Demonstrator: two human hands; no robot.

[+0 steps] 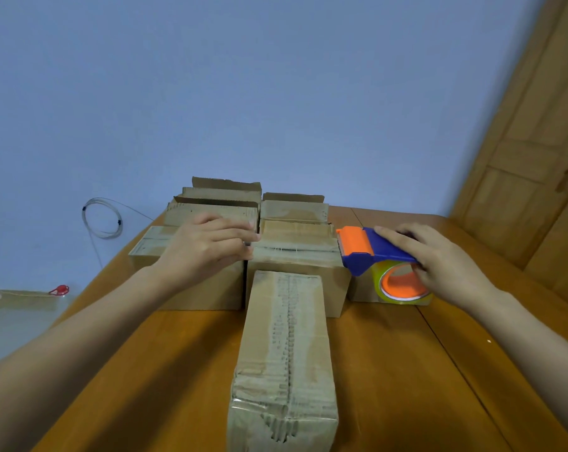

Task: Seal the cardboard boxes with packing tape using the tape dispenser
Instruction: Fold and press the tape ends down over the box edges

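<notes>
Several cardboard boxes stand on a wooden table [406,370]. A closed middle box [297,256] carries a strip of tape across its top. My right hand [439,262] grips the blue and orange tape dispenser [367,249] at that box's right edge, its orange head touching the box top. The tape roll [403,285] hangs below the dispenser. My left hand [210,246] rests over the left box [152,246], fingertips at the middle box's left edge. A long taped box [285,353] lies in front, pointing toward me.
Boxes with open flaps [223,197] stand at the back against a blue wall. A coiled cable [101,218] hangs on the wall at left. A wooden door [537,141] is on the right. A ledge with a small red object [59,290] sits lower left.
</notes>
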